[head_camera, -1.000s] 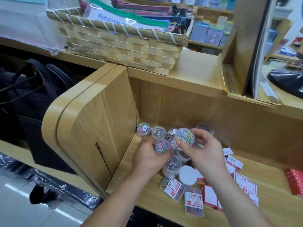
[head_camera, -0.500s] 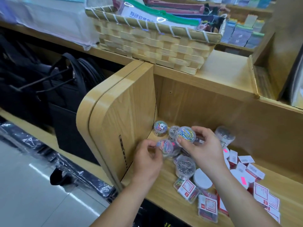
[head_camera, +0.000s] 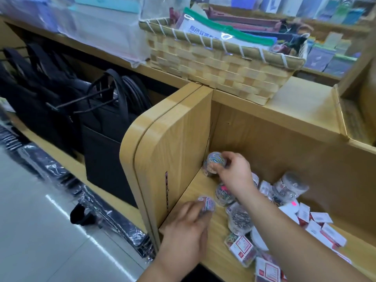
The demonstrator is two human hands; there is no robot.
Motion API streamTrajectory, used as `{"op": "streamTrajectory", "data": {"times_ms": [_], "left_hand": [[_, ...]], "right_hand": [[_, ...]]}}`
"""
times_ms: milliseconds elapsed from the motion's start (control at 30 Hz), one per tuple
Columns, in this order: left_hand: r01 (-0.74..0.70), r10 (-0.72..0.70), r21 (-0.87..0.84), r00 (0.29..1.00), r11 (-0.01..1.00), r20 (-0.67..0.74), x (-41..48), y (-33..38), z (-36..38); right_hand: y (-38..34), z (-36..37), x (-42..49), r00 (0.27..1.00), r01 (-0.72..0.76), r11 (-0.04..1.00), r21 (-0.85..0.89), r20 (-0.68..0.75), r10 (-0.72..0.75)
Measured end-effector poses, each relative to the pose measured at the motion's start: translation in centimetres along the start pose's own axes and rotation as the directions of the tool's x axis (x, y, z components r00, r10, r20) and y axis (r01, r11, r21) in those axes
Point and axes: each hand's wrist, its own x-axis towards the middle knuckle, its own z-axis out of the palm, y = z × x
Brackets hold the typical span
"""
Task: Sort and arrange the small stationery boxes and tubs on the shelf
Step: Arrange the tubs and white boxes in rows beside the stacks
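- Starting at the rear-left corner of the shelf (head_camera: 195, 188): a clear tub of coloured clips (head_camera: 215, 159) is held there, raised off the board and close to the side panel (head_camera: 175, 149).
- The tub is grasped by the right hand (head_camera: 235, 173); its fingers are curled round the tub's right side, so the tub projects left of the knuckles.
- A lower tub (head_camera: 209, 173) is seen directly beneath it; whether they touch cannot be told.
- A second clip tub (head_camera: 206, 203) is pinched at the fingertips of the left hand (head_camera: 187, 226), near the shelf's front edge; the hand is blurred.
- Between the two hands a tub with a pink sticker (head_camera: 223, 193) is noted, and just right of it a tub of silver clips (head_camera: 239, 218).
- A larger tub (head_camera: 291, 186) lies on its side beyond the right forearm.
- Small red-and-white labelled boxes (head_camera: 242, 249) are scattered along the front and right.
- A woven basket (head_camera: 213, 64) is recorded on the upper shelf; black bags (head_camera: 97, 123) hang to the left.
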Motion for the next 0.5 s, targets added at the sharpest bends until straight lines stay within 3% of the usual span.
{"op": "streamTrajectory", "data": {"times_ms": [167, 333, 500], "left_hand": [[0.122, -0.130, 0.079, 0.985, 0.989, 0.113, 0.3, -0.2, -0.6], [0.107, -0.114, 0.072, 0.987, 0.992, 0.112, 0.6, -0.2, -0.5], [0.141, -0.156, 0.078, 0.958, 0.987, 0.243, 2.5, -1.0, 0.7]], "right_hand": [[0.3, 0.0, 0.1, 0.998, -0.012, 0.999, 0.040, -0.059, 0.015], [1.5, -0.9, -1.4, 0.985, 0.147, 0.948, -0.283, -0.045, -0.166], [1.0, -0.4, 0.0, 0.994, 0.106, 0.948, -0.299, -0.006, -0.112]]}}
